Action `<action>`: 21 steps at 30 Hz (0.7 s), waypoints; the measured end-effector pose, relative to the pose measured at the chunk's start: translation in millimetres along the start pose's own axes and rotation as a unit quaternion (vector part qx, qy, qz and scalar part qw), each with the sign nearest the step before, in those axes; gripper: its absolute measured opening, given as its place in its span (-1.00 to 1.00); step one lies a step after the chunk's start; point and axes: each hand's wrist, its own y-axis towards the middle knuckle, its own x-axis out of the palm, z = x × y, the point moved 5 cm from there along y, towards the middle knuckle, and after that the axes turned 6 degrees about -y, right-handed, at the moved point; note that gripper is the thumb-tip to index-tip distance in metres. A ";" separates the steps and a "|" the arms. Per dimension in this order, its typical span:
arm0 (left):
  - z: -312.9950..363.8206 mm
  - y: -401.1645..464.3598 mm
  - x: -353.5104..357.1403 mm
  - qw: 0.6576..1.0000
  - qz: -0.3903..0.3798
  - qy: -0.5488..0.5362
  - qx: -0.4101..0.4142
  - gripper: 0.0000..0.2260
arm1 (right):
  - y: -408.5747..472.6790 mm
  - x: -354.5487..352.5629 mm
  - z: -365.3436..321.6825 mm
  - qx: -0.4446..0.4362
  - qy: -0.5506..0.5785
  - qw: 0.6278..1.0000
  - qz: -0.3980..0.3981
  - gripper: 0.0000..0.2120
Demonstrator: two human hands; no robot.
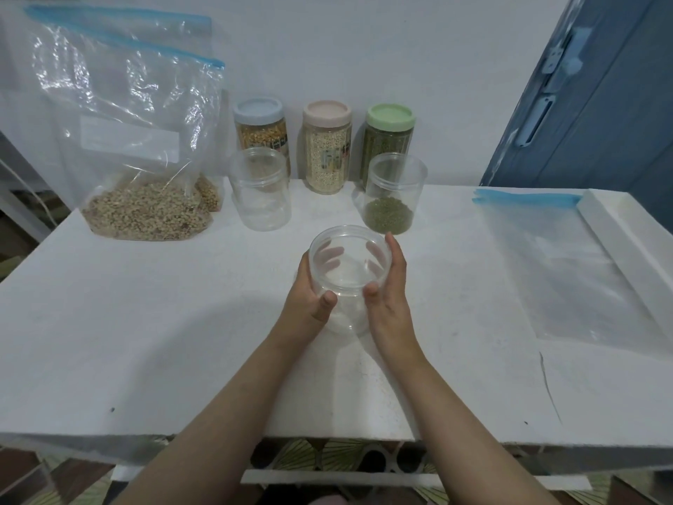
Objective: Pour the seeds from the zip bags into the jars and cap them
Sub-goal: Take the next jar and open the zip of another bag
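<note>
Near the middle of the white desk [145, 340], an empty clear jar [347, 282] without a cap is held between both hands: the left hand [309, 297] curls its grip around the jar's left wall and the right hand [388, 297] around its right wall, thumbs on the near side. Toward the far edge stand a second empty jar [260, 191], a jar part-filled with green seeds [395, 193] and three capped full jars [327, 147]. Two zip bags of seeds [145, 209] stand at the far left corner, and a flat empty zip bag [568, 267] lies by the right edge.
</note>
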 end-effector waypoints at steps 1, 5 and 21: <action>-1.6 -0.1 -0.5 1.000 0.000 -0.007 -0.006 -0.09 | 0.6 -4.2 1.3 0.001 0.003 1.000 0.002 -0.19; -3.1 0.2 -2.4 1.000 0.001 -0.007 -0.005 -0.13 | 0.7 -14.1 -1.6 0.001 -0.017 1.000 -0.011 -0.18; -9.2 1.8 -1.3 1.000 -0.011 -0.010 -0.019 -0.13 | 2.9 -21.1 1.4 0.011 -0.064 0.994 -0.084 -0.13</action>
